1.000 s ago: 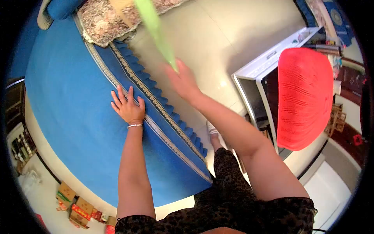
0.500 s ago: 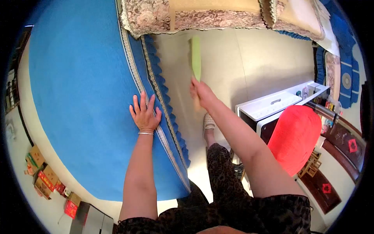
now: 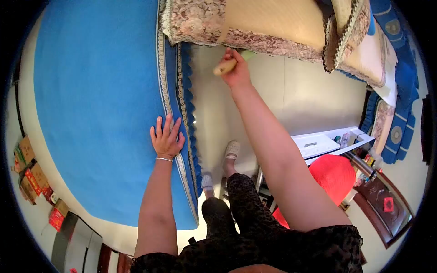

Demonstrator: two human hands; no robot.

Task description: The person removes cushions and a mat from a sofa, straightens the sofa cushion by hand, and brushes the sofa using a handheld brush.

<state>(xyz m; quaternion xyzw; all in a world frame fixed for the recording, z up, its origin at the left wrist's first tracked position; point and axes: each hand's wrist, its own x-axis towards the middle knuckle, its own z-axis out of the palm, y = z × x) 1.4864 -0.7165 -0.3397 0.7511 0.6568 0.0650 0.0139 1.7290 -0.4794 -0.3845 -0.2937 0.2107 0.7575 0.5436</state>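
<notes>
My left hand lies flat with fingers spread on the blue cover, beside its white patterned trim. A bracelet circles that wrist. My right hand is closed around the pale wooden handle of a brush. Part of the brush's green head shows past my fingers; the rest is hidden by the hand. The brush is close to the lower edge of the floral-bordered beige cover. Whether it touches that edge I cannot tell.
Pale floor lies between the covers. A white cabinet and a red rounded seat stand to the right. Folded floral fabric lies at the upper right. Boxes sit at the far left.
My right hand has moved forward with the brush, and the handle end now points left. My left hand stays flat on the blue cover. The view has shifted, and both feet now show.
</notes>
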